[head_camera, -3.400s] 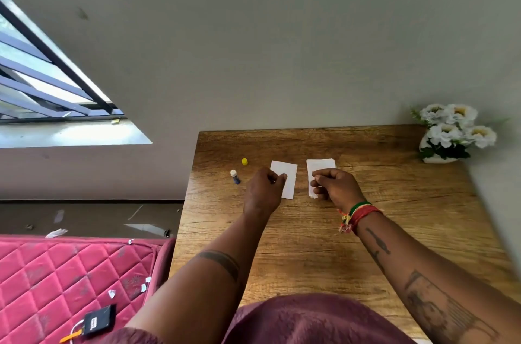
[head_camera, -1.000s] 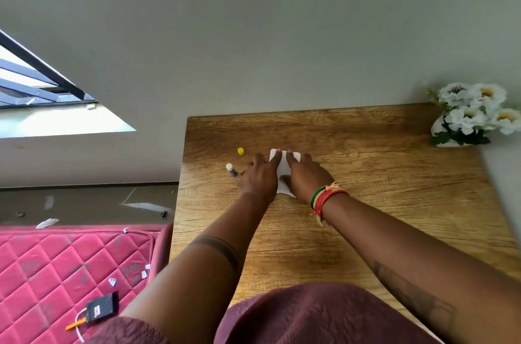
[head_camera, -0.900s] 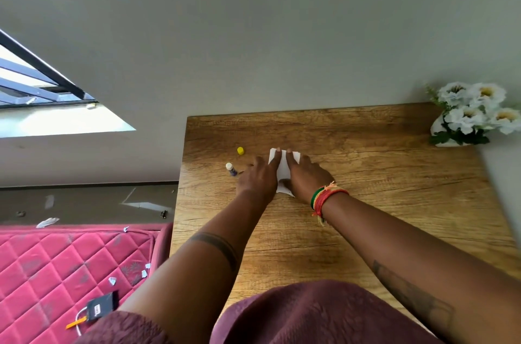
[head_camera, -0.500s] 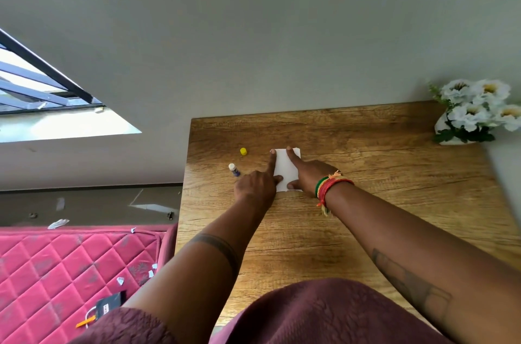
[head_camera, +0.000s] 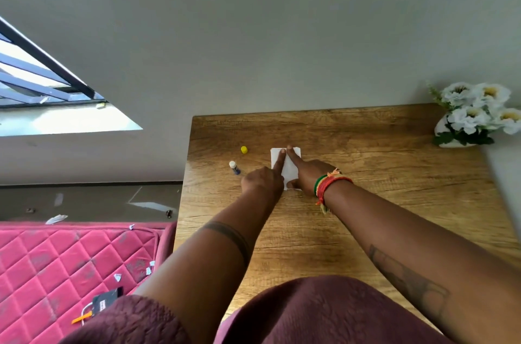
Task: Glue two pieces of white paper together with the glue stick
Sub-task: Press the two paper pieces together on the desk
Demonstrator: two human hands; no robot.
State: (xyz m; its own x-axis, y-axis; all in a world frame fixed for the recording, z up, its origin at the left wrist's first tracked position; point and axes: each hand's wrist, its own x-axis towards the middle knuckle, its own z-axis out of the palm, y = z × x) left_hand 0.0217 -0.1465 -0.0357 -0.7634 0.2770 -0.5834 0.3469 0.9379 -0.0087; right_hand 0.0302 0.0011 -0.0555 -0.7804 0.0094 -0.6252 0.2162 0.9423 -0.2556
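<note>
The white paper (head_camera: pixel 290 167) lies flat on the wooden bench (head_camera: pixel 366 174), toward its far left part, and looks like a single rectangle (I cannot tell whether it is one sheet or two stacked). Both hands press down on it. The left hand (head_camera: pixel 263 181) has its index finger stretched out along the paper's left side, the other fingers curled in, gripping nothing. The right hand (head_camera: pixel 308 171), with red, green and yellow bands at the wrist, points its index finger to the paper's far edge, so the two fingertips nearly meet there; its thumb rests on the near edge, and it too holds nothing.

Just left of the paper the glue stick (head_camera: pixel 234 167) sits uncapped, white tip showing, with its yellow cap (head_camera: pixel 244 149) a little farther back, both apart from the hands. White flowers (head_camera: pixel 476 114) stand at the bench's far right corner. A pink quilted mattress (head_camera: pixel 56 267) lies beside the bench on the left.
</note>
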